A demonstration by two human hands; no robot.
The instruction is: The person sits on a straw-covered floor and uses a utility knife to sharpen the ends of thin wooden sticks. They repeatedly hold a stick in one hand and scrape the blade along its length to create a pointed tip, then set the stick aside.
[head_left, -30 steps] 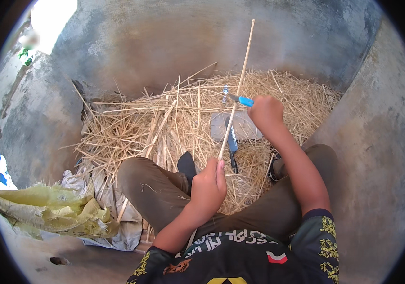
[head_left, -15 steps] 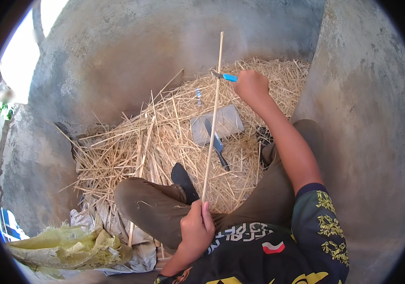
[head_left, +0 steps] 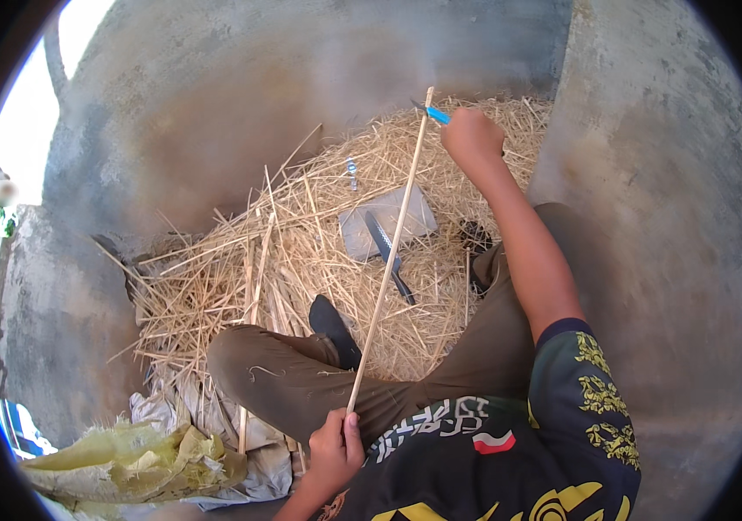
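A long, pale bamboo stick (head_left: 409, 187) slants across the view, its near end closed in my left hand (head_left: 334, 448) by my lap. Farther out, my right hand (head_left: 473, 142) is wrapped round the blue handle of a small knife (head_left: 439, 115). The knife's dark blade lies against the stick just below its far tip. Under the stick, a larger kitchen knife (head_left: 380, 240) with a dark handle rests partly on a flat grey block (head_left: 424, 214).
Straw-like shavings and loose strips (head_left: 206, 300) cover the floor between my legs and the concrete wall (head_left: 241, 113). A torn yellowish sack (head_left: 119, 464) lies at the lower left. A small clear item (head_left: 352, 174) sits beyond the block. Another wall (head_left: 649, 217) rises at the right.
The small knife has moved along the stick to near its far tip. My left hand has drawn the stick's near end down and left, and the stick leans more to the right.
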